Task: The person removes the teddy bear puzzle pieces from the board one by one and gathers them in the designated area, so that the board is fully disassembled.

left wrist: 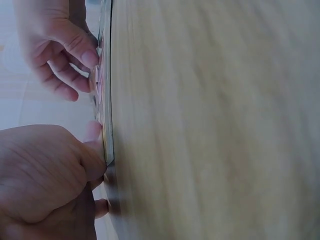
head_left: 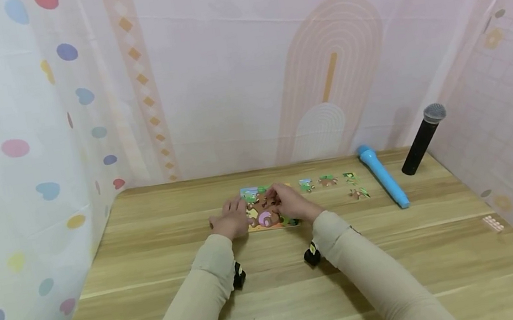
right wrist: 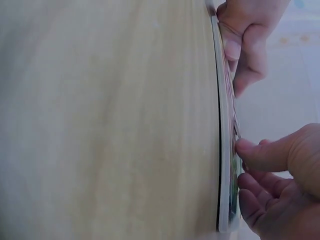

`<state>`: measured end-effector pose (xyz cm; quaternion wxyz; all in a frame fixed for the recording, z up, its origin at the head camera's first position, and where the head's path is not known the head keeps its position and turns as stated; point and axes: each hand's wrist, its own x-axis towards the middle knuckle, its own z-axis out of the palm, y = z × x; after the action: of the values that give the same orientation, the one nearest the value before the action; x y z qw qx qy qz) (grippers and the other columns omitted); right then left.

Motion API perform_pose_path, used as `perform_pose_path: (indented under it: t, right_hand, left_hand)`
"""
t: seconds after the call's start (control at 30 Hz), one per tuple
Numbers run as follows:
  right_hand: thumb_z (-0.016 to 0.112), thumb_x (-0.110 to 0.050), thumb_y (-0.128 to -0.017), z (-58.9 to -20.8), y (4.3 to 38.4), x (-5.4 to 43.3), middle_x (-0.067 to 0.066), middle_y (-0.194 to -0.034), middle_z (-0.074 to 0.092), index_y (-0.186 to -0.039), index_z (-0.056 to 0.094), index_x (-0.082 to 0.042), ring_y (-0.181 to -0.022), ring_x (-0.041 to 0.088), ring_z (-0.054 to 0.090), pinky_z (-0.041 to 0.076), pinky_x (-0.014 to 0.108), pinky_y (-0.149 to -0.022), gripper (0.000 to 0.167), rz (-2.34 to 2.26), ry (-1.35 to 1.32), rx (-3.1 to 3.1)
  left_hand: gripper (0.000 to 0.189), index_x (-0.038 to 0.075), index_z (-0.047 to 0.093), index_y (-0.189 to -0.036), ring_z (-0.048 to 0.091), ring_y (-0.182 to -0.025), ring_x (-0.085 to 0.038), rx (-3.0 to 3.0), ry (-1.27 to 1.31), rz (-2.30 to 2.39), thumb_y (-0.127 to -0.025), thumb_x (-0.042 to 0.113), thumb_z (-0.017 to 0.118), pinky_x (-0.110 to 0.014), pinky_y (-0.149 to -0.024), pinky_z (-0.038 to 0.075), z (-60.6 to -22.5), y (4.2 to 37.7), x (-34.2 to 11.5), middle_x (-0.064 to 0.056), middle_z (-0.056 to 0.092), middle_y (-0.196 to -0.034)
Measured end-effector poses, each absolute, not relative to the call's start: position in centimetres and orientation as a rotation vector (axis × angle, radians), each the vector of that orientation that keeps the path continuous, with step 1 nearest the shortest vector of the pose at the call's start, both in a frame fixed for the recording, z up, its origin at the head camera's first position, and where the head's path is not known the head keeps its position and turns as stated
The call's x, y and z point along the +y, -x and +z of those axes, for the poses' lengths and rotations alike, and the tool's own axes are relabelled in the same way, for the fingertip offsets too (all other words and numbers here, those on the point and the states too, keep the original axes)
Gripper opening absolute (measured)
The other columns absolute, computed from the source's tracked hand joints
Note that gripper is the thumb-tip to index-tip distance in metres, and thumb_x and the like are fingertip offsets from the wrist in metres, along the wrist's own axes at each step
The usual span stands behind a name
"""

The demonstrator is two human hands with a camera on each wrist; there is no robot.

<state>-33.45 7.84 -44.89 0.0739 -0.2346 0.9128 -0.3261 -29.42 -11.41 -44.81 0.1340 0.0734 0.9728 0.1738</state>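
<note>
A small puzzle board (head_left: 266, 223) with a picture of a brown bear lies on the wooden table. At its left edge is my left hand (head_left: 230, 219); its thumb and fingertips press on the board's side and rim. Over the right half of the board, my right hand (head_left: 292, 202) pinches a puzzle piece (right wrist: 244, 166) between thumb and fingers, low against the board's surface. The fingers hide most of that piece. From the side, the left wrist view shows the board as a thin slab, with both hands (left wrist: 60, 55) along it.
Loose puzzle pieces (head_left: 327, 180) lie right of the board. Beyond them are a blue toy microphone (head_left: 384, 176) lying down and a black microphone (head_left: 422, 142) near the back corner. A small pale studded block (head_left: 493, 224) sits near the right edge. A patterned curtain (head_left: 223, 76) borders the table.
</note>
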Motion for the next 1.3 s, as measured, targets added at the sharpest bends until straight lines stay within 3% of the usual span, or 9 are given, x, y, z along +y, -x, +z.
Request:
perform_pose_path:
  t: [0.5, 0.7, 1.03, 1.3]
  right_hand:
    - [0.063, 0.011, -0.094, -44.7, 33.7, 7.9, 0.016, -0.120, 0.061, -0.123, 0.056, 0.004, -0.109, 0.029, 0.061, 0.053, 0.040, -0.090, 0.031, -0.989, 0.728, 2.747]
    - [0.060, 0.009, -0.097, -44.7, 33.7, 7.9, 0.017, -0.123, 0.061, -0.126, 0.055, 0.003, -0.113, 0.030, 0.061, 0.052, 0.040, -0.095, 0.030, -0.961, 0.696, 2.754]
    - [0.059, 0.006, -0.099, -44.7, 33.5, 7.9, 0.014, -0.125, 0.061, -0.126, 0.055, -0.001, -0.115, 0.030, 0.060, 0.053, 0.040, -0.094, 0.029, -1.043, 0.615, 2.749]
    - [0.057, 0.013, -0.096, -44.7, 33.1, 8.9, 0.015, -0.125, 0.061, -0.125, 0.054, -0.001, -0.115, 0.031, 0.061, 0.054, 0.039, -0.092, 0.032, -1.160, 0.625, 2.716]
  left_hand:
    - [0.061, 0.011, 0.028, -0.159, 0.004, -0.156, -0.033, 2.818, -0.224, 0.481, -0.107, 0.034, 0.049, -0.077, -0.103, 0.027, -44.4, 29.6, -11.5, -0.007, 0.005, -0.171]
    - [0.061, 0.010, 0.027, -0.159, 0.006, -0.156, -0.034, 2.823, -0.232, 0.476, -0.107, 0.034, 0.049, -0.076, -0.102, 0.028, -44.5, 29.6, -11.6, -0.009, 0.008, -0.171]
    - [0.049, 0.011, 0.039, -0.150, 0.006, -0.155, -0.034, 2.829, -0.229, 0.478, -0.107, 0.033, 0.050, -0.077, -0.101, 0.030, -44.6, 29.6, -11.4, -0.009, 0.009, -0.171]
    - [0.057, 0.010, 0.031, -0.157, 0.005, -0.156, -0.034, 2.812, -0.231, 0.487, -0.108, 0.033, 0.049, -0.075, -0.102, 0.029, -44.6, 29.4, -11.5, -0.009, 0.006, -0.171]
